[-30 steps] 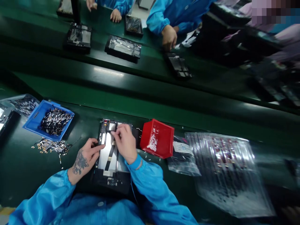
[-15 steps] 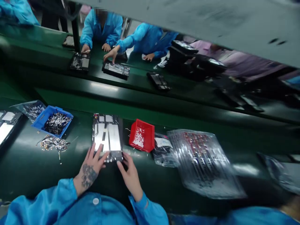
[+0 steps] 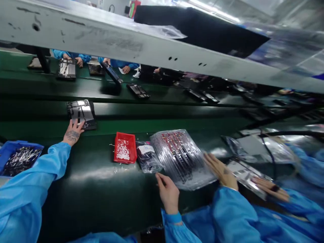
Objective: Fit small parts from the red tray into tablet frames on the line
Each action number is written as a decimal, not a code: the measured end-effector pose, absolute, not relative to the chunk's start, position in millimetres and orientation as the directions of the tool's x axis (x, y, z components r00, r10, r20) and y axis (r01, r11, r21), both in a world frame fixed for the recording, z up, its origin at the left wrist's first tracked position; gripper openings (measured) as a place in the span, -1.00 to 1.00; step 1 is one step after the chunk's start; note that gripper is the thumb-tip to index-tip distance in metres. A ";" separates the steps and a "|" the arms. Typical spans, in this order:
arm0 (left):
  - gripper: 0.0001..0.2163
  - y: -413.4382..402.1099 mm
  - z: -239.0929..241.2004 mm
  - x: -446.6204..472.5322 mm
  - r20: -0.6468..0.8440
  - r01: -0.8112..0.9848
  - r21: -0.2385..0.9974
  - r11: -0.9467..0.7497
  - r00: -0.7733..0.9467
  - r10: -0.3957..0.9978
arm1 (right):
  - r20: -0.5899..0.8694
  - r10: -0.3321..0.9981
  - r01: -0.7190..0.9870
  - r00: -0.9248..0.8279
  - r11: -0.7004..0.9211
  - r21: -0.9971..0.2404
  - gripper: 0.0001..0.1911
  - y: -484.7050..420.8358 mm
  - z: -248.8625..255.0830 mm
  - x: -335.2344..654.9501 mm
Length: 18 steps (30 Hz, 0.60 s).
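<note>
My left hand (image 3: pixel 73 134) is stretched out with fingers spread over the near edge of an opened tablet-like device (image 3: pixel 82 113). Silver battery panels and dark strips show on the device, which lies at the raised green ledge. My right hand (image 3: pixel 169 193) is above the green bench, fingers curled and thumb close to the forefinger. Whatever may be between those fingertips is too small to make out. Just beyond them lie a labelled clear bag of dark parts (image 3: pixel 149 158) and a stack of clear plastic trays (image 3: pixel 181 158).
A red bin (image 3: pixel 125 147) holds small white pieces. The blue bin (image 3: pixel 21 157) at left holds thin cables. At right, a co-worker's hands (image 3: pixel 222 170) are by the trays and another device (image 3: pixel 246 177). A pale beam (image 3: pixel 141 47) crosses above; more devices lie on the far line.
The device has moved from the bench to the ledge ahead, with my left hand following it. My right hand has left it and curled near the clear bag. The view has swung right.
</note>
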<state>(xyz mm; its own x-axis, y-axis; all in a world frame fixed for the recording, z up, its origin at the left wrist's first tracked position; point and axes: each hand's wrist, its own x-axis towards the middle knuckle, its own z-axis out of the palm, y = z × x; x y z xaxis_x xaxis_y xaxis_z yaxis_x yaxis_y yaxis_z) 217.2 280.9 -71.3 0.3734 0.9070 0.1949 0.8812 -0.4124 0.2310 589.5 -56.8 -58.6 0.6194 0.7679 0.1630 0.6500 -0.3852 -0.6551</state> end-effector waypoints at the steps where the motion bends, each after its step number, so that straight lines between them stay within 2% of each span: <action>1: -0.54 285.6 -70.8 215.8 0.190 0.879 0.231 -0.416 0.379 0.906 | 0.152 0.770 0.655 0.620 -0.401 -0.641 -0.40 -54.4 -62.9 592.9; 6: -0.52 271.7 -44.1 199.8 0.190 0.899 0.220 -0.378 0.340 0.921 | 0.148 0.764 0.703 0.628 -0.475 -0.530 -0.26 -34.3 -79.2 590.5; 8: -0.49 244.5 -18.2 178.4 0.233 0.888 0.244 -0.390 0.337 0.912 | 0.166 0.767 0.724 0.620 -0.477 -0.498 -0.28 -30.3 -83.5 591.0; 11: -0.54 180.6 25.2 129.7 0.306 0.836 0.365 -0.409 0.307 0.901 | 0.180 0.772 0.750 0.610 -0.489 -0.445 -0.41 -27.9 -88.1 594.6; 14: -0.60 104.3 47.8 76.8 0.280 0.839 0.502 -0.213 0.075 0.957 | 0.183 0.761 0.749 0.622 -0.510 -0.422 -0.55 -25.9 -89.8 595.8; 16: -0.63 59.8 42.4 48.3 0.206 0.824 0.566 0.029 -0.175 0.963 | 0.177 0.760 0.741 0.625 -0.508 -0.439 -0.62 -24.3 -89.6 594.8; 18: -0.65 27.8 24.1 28.9 0.108 0.763 0.613 0.203 -0.335 0.936 | 0.153 0.763 0.727 0.628 -0.504 -0.467 -0.68 -22.8 -89.3 594.7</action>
